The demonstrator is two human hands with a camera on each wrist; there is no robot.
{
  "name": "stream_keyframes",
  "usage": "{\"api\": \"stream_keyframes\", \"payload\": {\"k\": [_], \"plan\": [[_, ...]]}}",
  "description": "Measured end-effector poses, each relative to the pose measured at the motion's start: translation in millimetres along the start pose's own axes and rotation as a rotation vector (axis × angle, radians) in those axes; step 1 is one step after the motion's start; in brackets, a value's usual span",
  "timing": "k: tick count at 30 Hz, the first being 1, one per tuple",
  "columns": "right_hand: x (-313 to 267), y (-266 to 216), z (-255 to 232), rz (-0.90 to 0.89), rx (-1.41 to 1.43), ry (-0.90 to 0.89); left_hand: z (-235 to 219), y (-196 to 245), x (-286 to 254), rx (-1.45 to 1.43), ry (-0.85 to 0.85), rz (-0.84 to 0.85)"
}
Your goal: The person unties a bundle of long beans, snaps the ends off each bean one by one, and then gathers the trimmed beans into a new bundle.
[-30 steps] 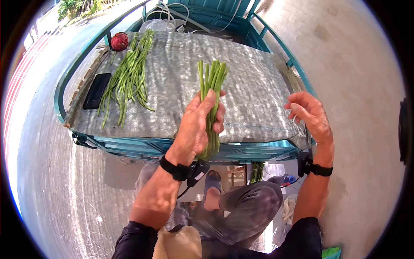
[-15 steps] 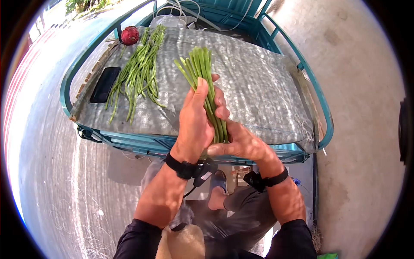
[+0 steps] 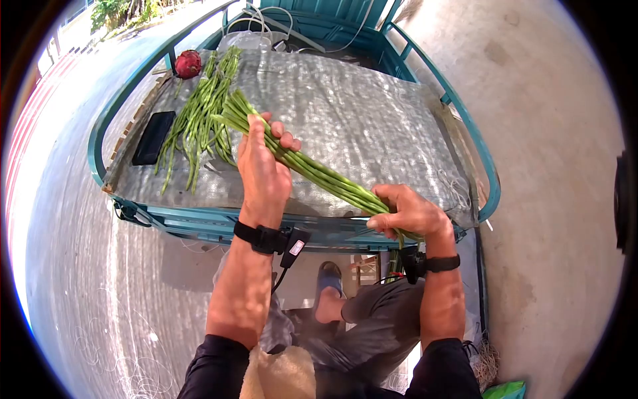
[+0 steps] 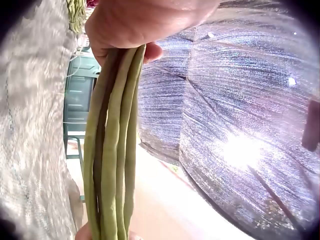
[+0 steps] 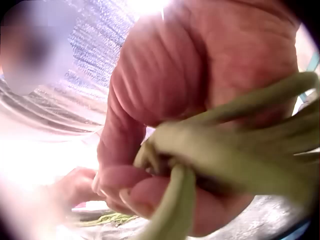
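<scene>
A bundle of long green beans (image 3: 325,178) stretches slantwise between my two hands, over the front of the cart bed. My left hand (image 3: 264,163) grips it near the upper left end, thumb on top and fingers wrapped round the far side. At the lower right end my right hand (image 3: 413,211) holds the beans between thumb and curled fingers. In the right wrist view several bean ends (image 5: 175,200) stick out past the curled fingers. The left wrist view shows the beans (image 4: 112,145) running side by side out of the left hand (image 4: 145,25).
On the grey woven sheet (image 3: 345,113) lie a loose pile of long beans (image 3: 206,106), a black phone (image 3: 153,137) and a red dragon fruit (image 3: 188,64). A teal cart rail (image 3: 475,143) borders the sheet. White cables (image 3: 266,20) lie at the back.
The right hand came in from the right, took the lower end of the beans and drew it out to the right. The left hand moved left, tilting the bundle from upright to slanting.
</scene>
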State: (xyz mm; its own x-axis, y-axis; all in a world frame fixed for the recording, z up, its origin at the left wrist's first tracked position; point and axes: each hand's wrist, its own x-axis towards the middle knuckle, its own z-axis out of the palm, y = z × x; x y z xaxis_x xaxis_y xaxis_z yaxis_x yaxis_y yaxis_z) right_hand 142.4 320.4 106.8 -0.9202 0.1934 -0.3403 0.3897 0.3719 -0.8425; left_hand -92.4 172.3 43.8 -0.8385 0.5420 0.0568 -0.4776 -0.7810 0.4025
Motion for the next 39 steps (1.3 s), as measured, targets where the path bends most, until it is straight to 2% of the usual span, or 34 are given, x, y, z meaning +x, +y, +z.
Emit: {"api": "stream_keyframes", "payload": {"k": [4, 7, 11, 12, 15, 16, 19, 20, 21, 22, 23, 25, 26, 28, 29, 32, 35, 37, 39], "plan": [[-20, 9, -13, 0.044, -0.029, 0.081, 8, -15, -3, 0.191, -0.028, -0.060], [-27, 20, -22, 0.062, -0.097, 0.106, 12, -26, -6, 0.445, -0.045, -0.103], [-37, 42, -38, 0.113, -0.148, 0.210, 1, -52, 13, 0.740, -0.148, -0.133], [-41, 43, -41, 0.134, -0.180, 0.243, 17, -52, 9, 0.768, -0.153, -0.216], [-50, 55, -53, 0.156, -0.212, 0.324, 30, -71, 21, 0.769, -0.328, -0.283], [-50, 63, -57, 0.143, -0.214, 0.354, 44, -81, 22, 0.709, -0.270, -0.303], [-51, 87, -66, 0.141, -0.143, 0.451, 59, -103, 47, 0.451, -0.360, -0.424], [-51, 94, -70, 0.135, -0.148, 0.481, 61, -115, 58, 0.399, -0.364, -0.486], [-52, 98, -74, 0.130, -0.154, 0.512, 61, -128, 66, 0.422, -0.314, -0.478], [-53, 94, -74, 0.229, -0.122, 0.535, 62, -140, 71, 0.445, -0.264, -0.469], [-52, 104, -75, 0.171, -0.271, 0.610, 61, -151, 76, 0.467, -0.215, -0.462], [-46, 134, -74, 0.061, -0.570, 0.748, 41, -163, 99, 0.689, -0.185, -0.505], [-45, 123, -70, 0.168, -0.555, 0.773, 15, -173, 123, 0.805, -0.266, -0.434], [-38, 128, -66, 0.058, -0.638, 0.878, -50, -192, 180, 1.000, -0.505, -0.166], [-35, 131, -63, 0.002, -0.675, 0.931, -75, -194, 192, 0.973, -0.550, -0.093], [-22, 124, -61, -0.129, -0.664, 0.930, -81, -169, 179, 0.230, -0.251, -0.317], [-4, 103, -50, -0.187, -0.526, 0.904, -43, -117, 142, 0.888, -0.010, -0.238], [12, 95, -41, -0.243, -0.487, 0.874, 12, -95, 84, 0.935, 0.042, -0.075], [26, 81, -24, -0.228, -0.490, 0.843, 27, -78, 69, 0.893, -0.015, -0.028]]}}
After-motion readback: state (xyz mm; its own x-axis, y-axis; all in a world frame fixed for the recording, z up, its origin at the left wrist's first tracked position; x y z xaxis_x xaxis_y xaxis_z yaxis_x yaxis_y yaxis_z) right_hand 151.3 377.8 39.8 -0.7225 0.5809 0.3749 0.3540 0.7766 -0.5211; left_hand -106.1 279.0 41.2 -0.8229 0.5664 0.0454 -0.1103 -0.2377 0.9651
